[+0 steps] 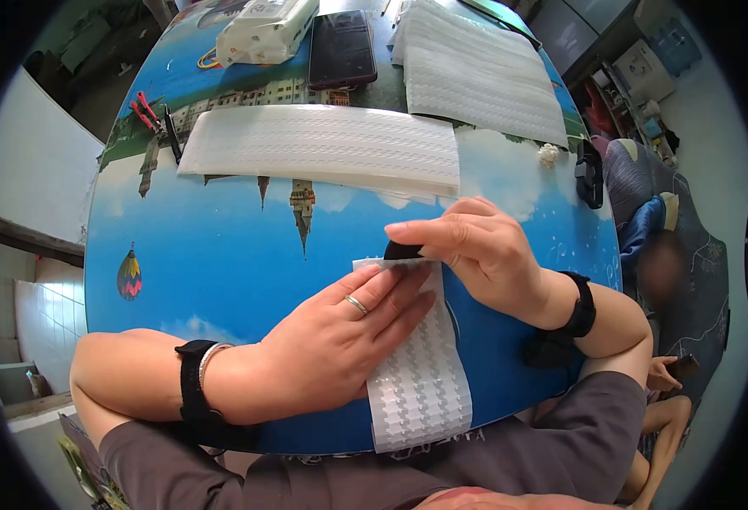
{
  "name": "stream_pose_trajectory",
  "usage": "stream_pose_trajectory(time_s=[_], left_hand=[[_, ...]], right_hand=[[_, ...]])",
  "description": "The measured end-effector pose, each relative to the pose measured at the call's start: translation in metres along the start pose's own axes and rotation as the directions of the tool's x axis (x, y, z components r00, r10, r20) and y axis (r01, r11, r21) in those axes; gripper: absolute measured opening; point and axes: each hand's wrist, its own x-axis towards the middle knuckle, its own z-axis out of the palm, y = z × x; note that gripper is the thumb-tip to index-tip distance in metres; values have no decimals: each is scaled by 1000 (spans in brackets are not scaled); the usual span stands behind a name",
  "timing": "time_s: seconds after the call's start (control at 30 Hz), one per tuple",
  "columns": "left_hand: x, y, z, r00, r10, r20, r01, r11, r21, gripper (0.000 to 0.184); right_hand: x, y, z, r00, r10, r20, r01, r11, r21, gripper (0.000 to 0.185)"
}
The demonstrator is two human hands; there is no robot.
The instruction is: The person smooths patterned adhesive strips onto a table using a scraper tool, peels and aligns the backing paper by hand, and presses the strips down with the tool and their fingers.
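A white strip sheet with rows of small grey-white shapes lies lengthwise at the near edge of the table, its lower end close to my body. My left hand rests flat across its upper part, fingers stretched out together and pressing on it. At the strip's far end, my right hand is closed, with a small black flat piece between thumb and fingers. That piece touches or nearly touches the strip's top edge; its exact kind is not clear, and my fingers hide part of it.
Beyond my hands lies a wide white patterned sheet, with a stack of similar sheets at the back right. A phone, a wipes pack, red-handled pliers and a black pen are around them. Another person sits at right.
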Motion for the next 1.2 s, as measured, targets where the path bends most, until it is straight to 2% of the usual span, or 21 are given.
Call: stream_pose_trajectory(time_s=[0.07, 0.13, 0.2, 0.27, 0.33, 0.4, 0.43, 0.53, 0.7, 0.83, 0.97, 1.03, 1.07, 1.13, 1.2], left_hand=[[-1, 0, 0, 1000, -4, 10, 4, 1000, 16, 64], [0, 0, -1, 1000, -2, 19, 1, 1000, 21, 64], [0, 0, -1, 1000, -4, 23, 4, 1000, 20, 64], [-1, 0, 0, 1000, -3, 27, 3, 1000, 20, 64], [0, 0, -1, 1000, 2, 25, -3, 1000, 31, 66], [0, -1, -1, 1000, 4, 26, -5, 1000, 24, 67], [0, -3, 0, 1000, 4, 28, -4, 1000, 10, 68], [1, -3, -4, 1000, -15, 14, 14, 999, 44, 72], [3, -1, -6, 993, -71, 92, 67, 997, 39, 77], [5, 1, -11, 991, -75, 114, 71, 997, 38, 77], [7, -2, -12, 998, -42, 43, 39, 997, 60, 77], [10, -6, -11, 996, -32, 87, 37, 998, -50, 76], [11, -9, -11, 994, -27, 110, 38, 994, -105, 76], [10, -13, -8, 995, -11, 104, 18, 998, -66, 75], [10, -17, -6, 996, -4, 88, 10, 997, -74, 74]], right_hand=[[-1, 3, 8, 989, 70, -133, -59, 994, 88, 44], [-2, 3, 10, 988, 76, -136, -64, 994, 90, 47], [-2, -1, 1, 1000, 12, -12, -12, 1000, 4, 48], [-3, -1, -3, 998, 49, 40, -48, 999, -23, 46], [-3, -1, -3, 992, 123, -13, -122, 990, 68, 45], [-3, 3, 4, 957, 251, -146, -202, 936, 289, 44], [-4, 8, 1, 960, 225, -166, -169, 940, 296, 45], [-2, 7, 1, 952, 271, -139, -221, 929, 296, 48], [2, 17, -6, 886, 449, -118, -316, 770, 554, 47], [7, 22, -19, 883, 455, -118, -300, 738, 604, 41], [7, 25, -44, 885, 461, -60, -361, 762, 537, 30], [9, 20, -60, 890, 455, -15, -393, 785, 480, 25], [11, 15, -68, 901, 432, 47, -412, 816, 406, 24], [14, 2, -87, 902, 394, 175, -428, 869, 249, 22], [12, -7, -99, 884, 296, 361, -359, 925, 121, 23]])
